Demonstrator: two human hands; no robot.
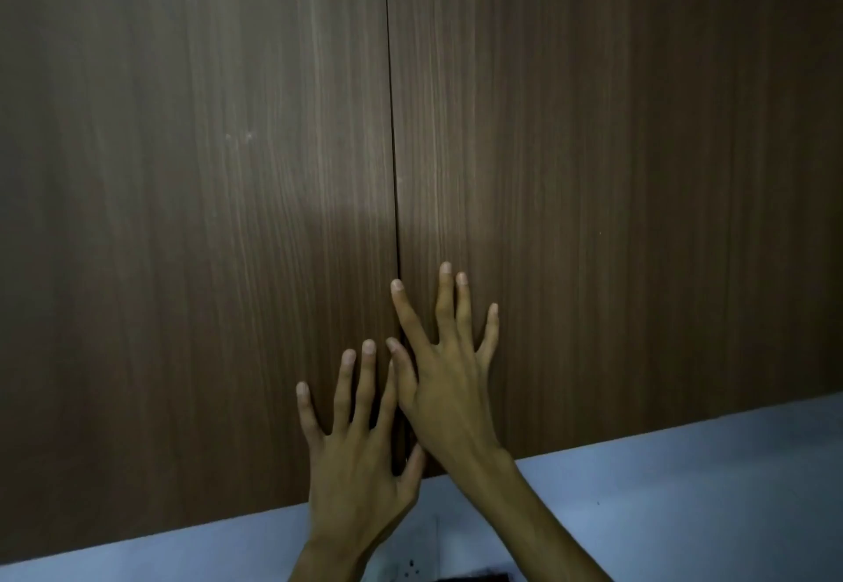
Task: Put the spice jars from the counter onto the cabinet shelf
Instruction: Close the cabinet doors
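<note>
Both cabinet doors (pixel 228 216) are shut. The left hand (pixel 360 458) and right hand (pixel 449 381) are laid flat beside the seam (pixel 393 148), fingers (pixel 444 294) spread, nothing held; a door edge should be hooked and drawn outward evenly.

Two bare hands, left hand (pixel 360 458) and right hand (pixel 449 381), sleeveless forearms, short plain nails.

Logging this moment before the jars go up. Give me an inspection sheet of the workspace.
Surface: counter not in view.
Job's things: spice jars not seen; cabinet doors both shut, seam between them closed.
Clutter: nothing seen.
Grippers: left hand flat on the left door, fingers spread; right hand flat on the right door beside the seam; both empty.
Cables: nothing seen.
Surroundings: pale wall below the cabinet, wall socket at the bottom edge.
</note>
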